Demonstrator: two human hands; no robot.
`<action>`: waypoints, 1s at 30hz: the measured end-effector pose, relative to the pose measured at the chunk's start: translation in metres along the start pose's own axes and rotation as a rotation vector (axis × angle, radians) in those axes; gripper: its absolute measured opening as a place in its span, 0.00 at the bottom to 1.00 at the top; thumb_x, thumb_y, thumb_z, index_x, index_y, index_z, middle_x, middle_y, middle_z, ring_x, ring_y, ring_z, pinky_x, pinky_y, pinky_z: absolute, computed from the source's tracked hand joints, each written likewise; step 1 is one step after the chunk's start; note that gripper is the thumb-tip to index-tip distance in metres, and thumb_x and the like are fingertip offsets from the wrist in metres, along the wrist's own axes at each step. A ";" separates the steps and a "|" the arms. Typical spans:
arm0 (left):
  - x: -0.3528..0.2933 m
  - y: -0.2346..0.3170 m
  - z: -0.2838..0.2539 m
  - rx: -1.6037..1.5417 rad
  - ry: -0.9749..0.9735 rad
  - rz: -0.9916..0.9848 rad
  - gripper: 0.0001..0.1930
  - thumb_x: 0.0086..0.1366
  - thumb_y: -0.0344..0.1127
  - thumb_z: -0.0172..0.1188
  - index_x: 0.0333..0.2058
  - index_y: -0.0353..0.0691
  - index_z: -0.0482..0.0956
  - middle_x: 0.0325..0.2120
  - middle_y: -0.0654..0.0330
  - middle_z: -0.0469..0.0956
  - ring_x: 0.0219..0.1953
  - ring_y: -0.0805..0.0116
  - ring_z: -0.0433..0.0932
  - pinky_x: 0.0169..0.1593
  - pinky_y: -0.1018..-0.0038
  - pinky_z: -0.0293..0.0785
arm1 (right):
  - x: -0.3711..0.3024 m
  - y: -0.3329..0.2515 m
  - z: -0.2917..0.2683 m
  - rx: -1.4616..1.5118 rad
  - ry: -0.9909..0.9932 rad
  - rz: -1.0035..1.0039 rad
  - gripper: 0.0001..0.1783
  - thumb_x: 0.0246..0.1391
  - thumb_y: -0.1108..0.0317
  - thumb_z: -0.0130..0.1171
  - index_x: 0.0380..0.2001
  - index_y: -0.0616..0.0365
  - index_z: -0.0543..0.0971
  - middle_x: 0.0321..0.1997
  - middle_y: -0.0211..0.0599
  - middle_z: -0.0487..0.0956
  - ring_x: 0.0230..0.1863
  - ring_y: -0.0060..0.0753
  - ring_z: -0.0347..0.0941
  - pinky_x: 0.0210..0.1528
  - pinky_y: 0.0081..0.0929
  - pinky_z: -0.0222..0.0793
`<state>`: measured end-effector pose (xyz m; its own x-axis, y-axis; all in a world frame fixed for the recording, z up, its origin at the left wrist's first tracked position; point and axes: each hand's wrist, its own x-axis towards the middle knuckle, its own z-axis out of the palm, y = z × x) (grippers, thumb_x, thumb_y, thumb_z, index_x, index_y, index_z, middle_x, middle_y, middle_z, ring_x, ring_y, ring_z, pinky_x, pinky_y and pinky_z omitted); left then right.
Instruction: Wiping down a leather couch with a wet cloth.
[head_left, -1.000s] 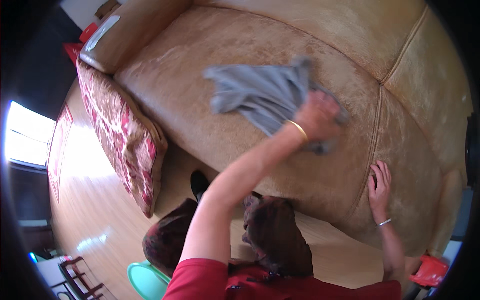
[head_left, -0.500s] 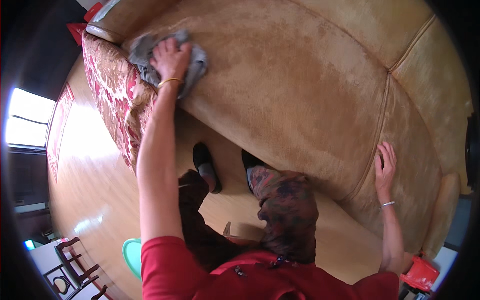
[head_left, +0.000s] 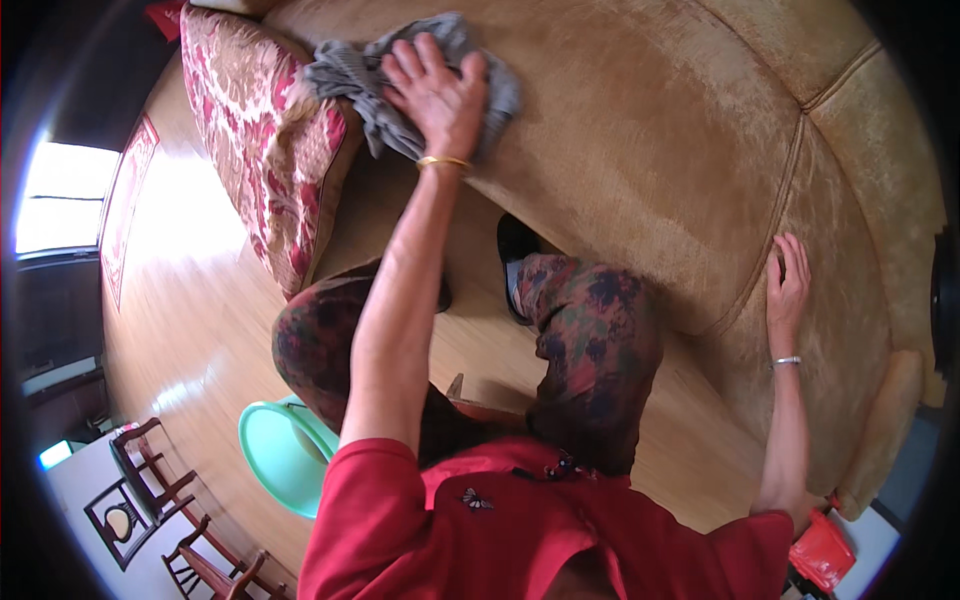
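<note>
My left hand (head_left: 438,100) lies flat with spread fingers on a crumpled grey cloth (head_left: 365,90), pressing it against the seat of a tan sofa (head_left: 630,150) near its front edge. One end of the cloth reaches the red and gold patterned cushion (head_left: 265,130) at the sofa's left end. Far to the right, my right hand (head_left: 788,275) rests on the sofa just beyond a curved seam. Its fingers are extended and nothing is in them.
A mint green plastic basin or stool (head_left: 285,455) stands on the wooden floor (head_left: 190,330) to my left. Dark wooden chairs (head_left: 150,470) are further left. At the lower right sits a red plastic item (head_left: 823,550). My legs are close against the sofa front.
My left hand has slid the cloth to the right along the sofa, and its fingers have spread. My right hand stays on the same part of the sofa. More of the green item shows.
</note>
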<state>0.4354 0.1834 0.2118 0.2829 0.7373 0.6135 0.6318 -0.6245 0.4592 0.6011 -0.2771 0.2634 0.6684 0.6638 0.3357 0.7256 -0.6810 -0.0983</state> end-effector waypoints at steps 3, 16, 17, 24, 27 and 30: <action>-0.064 0.043 -0.022 -0.117 -0.022 -0.094 0.37 0.57 0.54 0.53 0.60 0.38 0.57 0.62 0.41 0.50 0.64 0.42 0.46 0.62 0.47 0.45 | -0.001 0.005 -0.004 0.030 0.016 -0.013 0.14 0.57 0.68 0.50 0.45 0.62 0.73 0.53 0.43 0.72 0.56 0.45 0.65 0.58 0.36 0.58; -0.102 0.048 -0.021 -0.493 0.027 -0.479 0.45 0.54 0.52 0.58 0.62 0.32 0.47 0.63 0.37 0.43 0.65 0.38 0.40 0.65 0.54 0.36 | -0.006 0.013 0.001 0.053 -0.010 0.020 0.16 0.58 0.68 0.48 0.48 0.60 0.74 0.55 0.43 0.71 0.60 0.45 0.63 0.62 0.37 0.56; -0.100 0.045 -0.019 -0.500 0.037 -0.438 0.45 0.54 0.52 0.58 0.62 0.32 0.47 0.62 0.36 0.43 0.65 0.37 0.40 0.65 0.54 0.36 | -0.006 0.012 0.001 0.051 -0.022 0.029 0.16 0.58 0.68 0.48 0.48 0.60 0.74 0.55 0.43 0.71 0.60 0.45 0.63 0.62 0.37 0.56; -0.050 -0.012 0.000 -0.659 0.017 -0.322 0.42 0.56 0.51 0.53 0.62 0.32 0.47 0.61 0.34 0.46 0.65 0.39 0.43 0.64 0.52 0.41 | -0.004 0.006 -0.004 0.067 -0.052 0.063 0.16 0.59 0.66 0.47 0.49 0.59 0.73 0.56 0.41 0.71 0.60 0.42 0.62 0.61 0.34 0.56; 0.011 -0.040 0.014 -0.485 0.256 -0.430 0.36 0.56 0.46 0.56 0.59 0.33 0.58 0.56 0.43 0.63 0.59 0.51 0.60 0.61 0.66 0.54 | -0.004 0.008 0.003 0.040 -0.058 0.072 0.16 0.60 0.66 0.47 0.50 0.59 0.73 0.57 0.41 0.70 0.61 0.41 0.62 0.61 0.32 0.56; 0.010 -0.035 0.008 -0.517 0.212 -0.445 0.36 0.56 0.47 0.55 0.58 0.30 0.58 0.55 0.41 0.63 0.59 0.50 0.60 0.61 0.65 0.53 | -0.006 0.014 0.007 0.019 -0.051 0.042 0.16 0.60 0.66 0.47 0.50 0.59 0.72 0.57 0.41 0.70 0.61 0.41 0.62 0.61 0.32 0.56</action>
<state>0.4222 0.2145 0.1967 -0.1023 0.9174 0.3846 0.2170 -0.3567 0.9087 0.6081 -0.2883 0.2537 0.7052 0.6503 0.2826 0.6998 -0.7026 -0.1294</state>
